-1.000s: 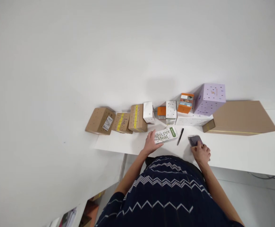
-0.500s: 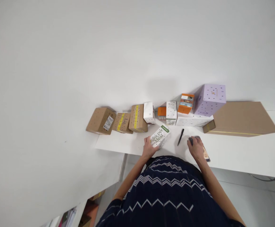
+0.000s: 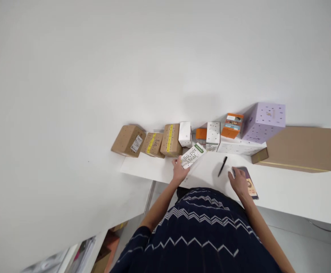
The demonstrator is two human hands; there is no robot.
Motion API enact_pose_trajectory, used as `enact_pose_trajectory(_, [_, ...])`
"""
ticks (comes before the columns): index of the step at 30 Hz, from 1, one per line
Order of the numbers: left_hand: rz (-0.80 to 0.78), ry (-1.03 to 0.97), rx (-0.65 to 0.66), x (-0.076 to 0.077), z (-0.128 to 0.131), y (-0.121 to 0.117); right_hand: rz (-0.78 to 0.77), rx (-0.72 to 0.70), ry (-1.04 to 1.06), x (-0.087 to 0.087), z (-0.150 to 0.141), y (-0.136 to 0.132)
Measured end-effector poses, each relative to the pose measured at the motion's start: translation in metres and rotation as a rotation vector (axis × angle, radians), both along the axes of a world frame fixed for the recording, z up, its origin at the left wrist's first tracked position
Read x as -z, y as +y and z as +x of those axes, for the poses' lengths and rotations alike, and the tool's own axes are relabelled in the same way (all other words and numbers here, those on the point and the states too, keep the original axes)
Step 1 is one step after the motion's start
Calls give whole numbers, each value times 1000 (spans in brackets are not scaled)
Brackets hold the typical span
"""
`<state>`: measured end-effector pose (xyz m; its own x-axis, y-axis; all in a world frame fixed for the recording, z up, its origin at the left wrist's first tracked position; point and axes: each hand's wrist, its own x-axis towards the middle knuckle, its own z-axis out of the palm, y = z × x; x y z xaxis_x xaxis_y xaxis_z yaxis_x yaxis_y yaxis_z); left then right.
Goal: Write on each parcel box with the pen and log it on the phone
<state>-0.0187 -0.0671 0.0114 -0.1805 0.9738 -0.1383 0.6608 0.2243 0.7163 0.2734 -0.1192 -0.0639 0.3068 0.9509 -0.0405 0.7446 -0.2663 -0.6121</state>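
My left hand [image 3: 179,171] grips the near end of a white "Super Meal" box [image 3: 193,155] with a green label, tilted up toward the row of boxes at the wall. My right hand [image 3: 238,182] rests on a dark phone [image 3: 250,182] lying flat on the white table [image 3: 296,189]; the fingers lie over its left part. A black pen [image 3: 222,166] lies between my two hands.
Along the wall stand three brown cardboard boxes [image 3: 151,143], small white dotted boxes [image 3: 213,135], two orange boxes [image 3: 232,125], a lilac box [image 3: 264,121] and a large flat brown carton [image 3: 301,148]. The table's left edge is near my left arm; shelves lie below left.
My left hand has turned the Super Meal box from lying crosswise to pointing up toward the wall and shifted it left. My right hand has laid the phone down flat.
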Motion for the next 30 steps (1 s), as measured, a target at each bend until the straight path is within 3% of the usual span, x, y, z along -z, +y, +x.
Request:
enact_pose_trajectory(5, [176,-98,-75,15,11,24,-101,18,22,-3,3,-5])
enact_pose_trajectory(10, [311,-313,-53,36,7,21,-147,23,33,-4,1,-4])
enact_pose_trajectory(14, [441,-235,-41,34,-15,15,-102,-10,30,-2,-1,-2])
enact_pose_trajectory(16, [494,-106,-106,25,-40,20,-95,-13,36,-4,-2,-3])
enact_pose_trajectory(19, [453,63,-321,7,-94,37,-123,10,45,-8,-2,-7])
enact_pose_trajectory(21, [344,206,-478,-7,-138,54,-136,30,31,-11,-2,-12])
enact_pose_trajectory(25, [34,473,-636,-28,-219,83,-147,85,-7,-14,-3,-22])
enact_pose_trajectory(27, [-44,536,-673,-32,-252,90,-144,119,-8,-14,-2,-26])
enact_pose_trajectory(30, [-151,571,-630,-31,-289,95,-168,206,-29,-14,0,-31])
